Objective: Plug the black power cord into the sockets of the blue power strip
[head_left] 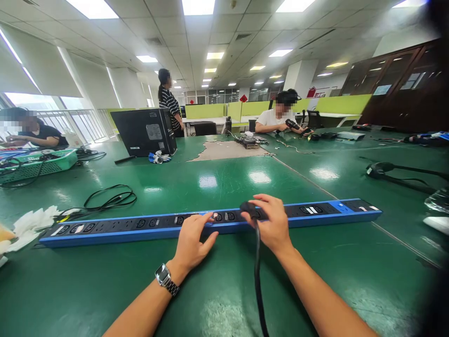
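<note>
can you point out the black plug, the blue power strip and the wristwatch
Black plug (247, 207): head view, on its body
Blue power strip (229, 228): head view, on its front edge, near mid-length
Wristwatch (162, 274): head view, on its face

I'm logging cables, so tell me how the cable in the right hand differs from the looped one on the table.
The held cable looks thicker, though it is nearer the camera; the looped cable looks thinner. The held cable runs from the plug in the right hand down out of frame; the looped cable lies coiled on the table, behind the power strip. Both are black.
</note>
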Tool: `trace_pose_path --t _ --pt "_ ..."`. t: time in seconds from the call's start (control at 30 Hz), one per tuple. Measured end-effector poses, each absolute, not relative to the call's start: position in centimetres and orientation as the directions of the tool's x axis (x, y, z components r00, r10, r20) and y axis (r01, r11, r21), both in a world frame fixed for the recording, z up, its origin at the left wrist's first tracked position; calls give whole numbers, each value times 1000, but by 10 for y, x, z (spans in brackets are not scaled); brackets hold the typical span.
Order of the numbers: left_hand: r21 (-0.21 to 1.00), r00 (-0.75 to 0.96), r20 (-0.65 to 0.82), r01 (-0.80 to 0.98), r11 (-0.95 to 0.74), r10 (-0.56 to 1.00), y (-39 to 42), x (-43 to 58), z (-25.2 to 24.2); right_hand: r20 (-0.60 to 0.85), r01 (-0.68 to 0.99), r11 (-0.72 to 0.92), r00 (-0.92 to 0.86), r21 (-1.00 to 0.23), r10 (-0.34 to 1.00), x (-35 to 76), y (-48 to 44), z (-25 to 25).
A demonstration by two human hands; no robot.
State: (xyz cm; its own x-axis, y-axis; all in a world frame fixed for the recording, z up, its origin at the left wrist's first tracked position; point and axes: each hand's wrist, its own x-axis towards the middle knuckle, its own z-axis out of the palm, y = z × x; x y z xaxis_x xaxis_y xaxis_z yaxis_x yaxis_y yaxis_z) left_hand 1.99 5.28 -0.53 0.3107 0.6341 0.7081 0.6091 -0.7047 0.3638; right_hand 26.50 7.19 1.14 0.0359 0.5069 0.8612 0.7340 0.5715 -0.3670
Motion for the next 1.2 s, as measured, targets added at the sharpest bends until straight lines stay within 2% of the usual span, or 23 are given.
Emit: trace_pose_path --t 0.13,0.2,0.33,0.43,0.93,1.2 --pt "375 301 709 605 -702 638 54 18 -6 868 805 416 227 -423 442 292 86 8" --pt "378 300 707 605 -701 641 54 18 -6 849 813 369 263 -451 459 297 89 5" --pt "380 301 706 603 -702 641 54 17 -7 763 819 354 150 -452 629 284 88 -5" --pt "387 296 704 602 -698 645 54 17 -7 704 830 351 68 -433 707 273 86 -12" --pt "403 297 683 608 -684 667 55 17 -8 634 889 298 -12 -347 773 265 84 -11" --pt "406 302 670 615 -676 678 55 17 -7 583 896 279 -28 -345 812 274 85 -8"
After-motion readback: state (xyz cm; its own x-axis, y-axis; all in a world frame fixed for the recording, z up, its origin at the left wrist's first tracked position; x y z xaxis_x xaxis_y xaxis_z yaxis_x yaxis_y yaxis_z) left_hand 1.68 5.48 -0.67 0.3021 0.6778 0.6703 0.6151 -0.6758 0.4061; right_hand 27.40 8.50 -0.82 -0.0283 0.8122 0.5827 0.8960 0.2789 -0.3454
